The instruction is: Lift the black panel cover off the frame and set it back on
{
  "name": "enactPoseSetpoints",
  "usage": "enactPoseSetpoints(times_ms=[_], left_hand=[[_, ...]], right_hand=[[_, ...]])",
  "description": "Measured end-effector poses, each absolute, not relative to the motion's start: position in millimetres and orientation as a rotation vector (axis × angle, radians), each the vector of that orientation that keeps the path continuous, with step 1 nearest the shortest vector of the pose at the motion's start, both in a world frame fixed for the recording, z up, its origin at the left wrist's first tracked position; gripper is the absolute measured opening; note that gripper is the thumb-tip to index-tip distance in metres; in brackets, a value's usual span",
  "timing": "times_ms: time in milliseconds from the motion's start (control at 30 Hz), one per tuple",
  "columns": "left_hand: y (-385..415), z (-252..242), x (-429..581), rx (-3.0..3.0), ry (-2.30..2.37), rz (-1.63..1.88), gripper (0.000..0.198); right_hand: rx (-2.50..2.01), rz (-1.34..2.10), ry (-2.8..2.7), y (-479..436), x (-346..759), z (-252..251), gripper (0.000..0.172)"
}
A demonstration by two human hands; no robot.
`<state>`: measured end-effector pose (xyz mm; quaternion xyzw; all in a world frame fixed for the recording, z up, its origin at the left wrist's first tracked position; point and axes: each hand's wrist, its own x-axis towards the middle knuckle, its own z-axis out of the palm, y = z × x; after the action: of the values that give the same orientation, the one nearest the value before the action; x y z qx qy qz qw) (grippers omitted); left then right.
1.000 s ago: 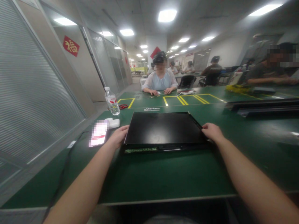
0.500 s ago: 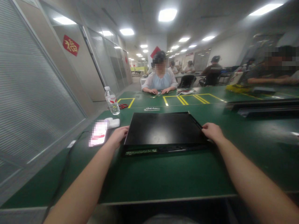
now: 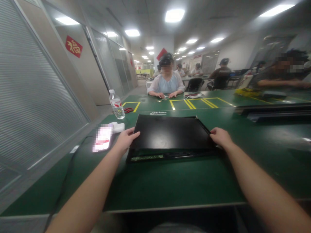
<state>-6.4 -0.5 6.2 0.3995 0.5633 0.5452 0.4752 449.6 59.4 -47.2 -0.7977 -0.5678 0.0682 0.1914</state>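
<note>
A flat black display panel (image 3: 170,132) lies in front of me over a black frame (image 3: 187,155) on the green table. Its left side is raised a little, leaving a dark gap along the near edge. My left hand (image 3: 126,139) pinches the panel's left edge, thumb on top and the other fingers underneath, mostly hidden. At the right edge, my right hand (image 3: 221,137) is closed with fingertips on the border; whether it grips panel, frame or both is hard to tell. Below the panel's near edge a narrow green circuit board (image 3: 147,158) shows in the frame.
Left of the panel are a lit phone (image 3: 103,139), a white case (image 3: 119,128), a water bottle (image 3: 117,105) and red-handled scissors (image 3: 128,110). Long dark strips (image 3: 279,113) lie at the right. A person (image 3: 166,81) sits opposite, hands on the table.
My left thumb has come over the panel's top, and the panel's left side has risen slightly off the frame. My right hand stays at the right edge.
</note>
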Motion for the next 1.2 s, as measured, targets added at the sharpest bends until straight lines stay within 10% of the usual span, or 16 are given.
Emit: enactPoseSetpoints(times_ms=[433, 800, 1200], left_hand=[[1.8, 1.9, -10.9, 1.055, 1.271, 1.432, 0.058], [1.1, -0.2, -9.2, 1.292, 1.19, 1.583, 0.063], [4.3, 5.9, -26.6, 0.967, 1.293, 1.642, 0.056]], right_hand=[[-2.145, 0.332, -1.524, 61.0, 453.6, -49.8, 0.059], [-1.891, 0.558, -1.209, 59.9, 447.1, -41.5, 0.025], [-1.179, 1.039, -1.065, 45.6, 437.6, -14.1, 0.036]])
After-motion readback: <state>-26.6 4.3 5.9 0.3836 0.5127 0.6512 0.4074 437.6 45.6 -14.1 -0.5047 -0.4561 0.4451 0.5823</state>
